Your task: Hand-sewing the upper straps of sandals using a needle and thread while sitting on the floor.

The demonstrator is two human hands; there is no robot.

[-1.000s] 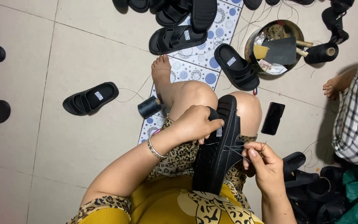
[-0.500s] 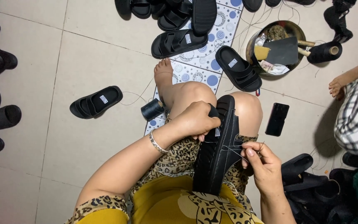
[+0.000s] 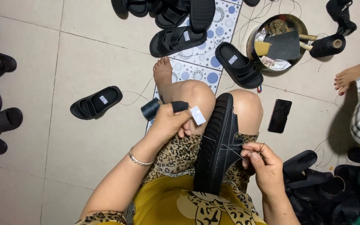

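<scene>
Her right hand [image 3: 262,164] is pinched shut on a thin thread [image 3: 223,146], drawn taut so the stitch sits tight. Just left of it, the chunky black rubber-soled sandal [image 3: 218,146] stands on edge, wedged between her knees to hold it steady. Beyond, her left hand [image 3: 171,121], thumb in a black guard, curls around a small white tag [image 3: 197,115]. Past it, a dark thread spool [image 3: 150,109] rests on the tile floor [image 3: 63,62].
</scene>
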